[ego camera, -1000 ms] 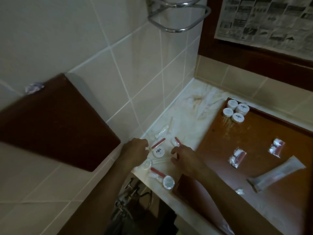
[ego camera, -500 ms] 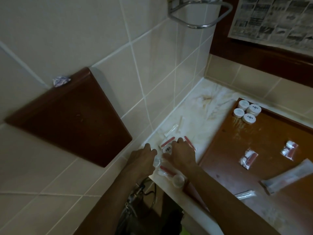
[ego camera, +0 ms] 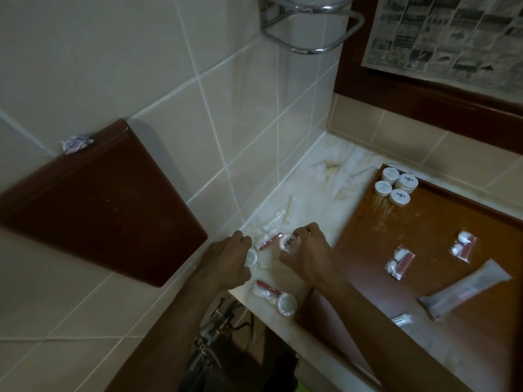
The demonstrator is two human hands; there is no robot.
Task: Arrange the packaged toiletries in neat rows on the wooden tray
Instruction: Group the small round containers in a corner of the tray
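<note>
Marble counter (ego camera: 325,176) is carrying a scatter of small packets, and both hands are working over it close to the tiled wall (ego camera: 141,66). Left hand (ego camera: 229,260) is curling its fingers round a small white round tub (ego camera: 251,256), gripping it at the fingertips. Right hand (ego camera: 307,250), just beside it, is pinching a second white tub (ego camera: 289,243) — this one with a dark mark on its lid — between thumb and curled fingers. Between the two hands a red-and-white sachet (ego camera: 267,241) is lying on the marble; beyond the fingertips, clear slim wrappers (ego camera: 278,219) are resting against the wall edge. Nearer the wrists, another red sachet (ego camera: 266,288) is lying touching a third white tub (ego camera: 286,304) at the counter's front edge.

To the right of the right hand the wooden tray (ego camera: 424,222) is sitting — four white tubs (ego camera: 396,185) are clustered in its far corner, two bagged sachets (ego camera: 400,261) are lying well apart mid-tray, and a long white tube packet (ego camera: 464,290) is lying slantwise past them.
</note>
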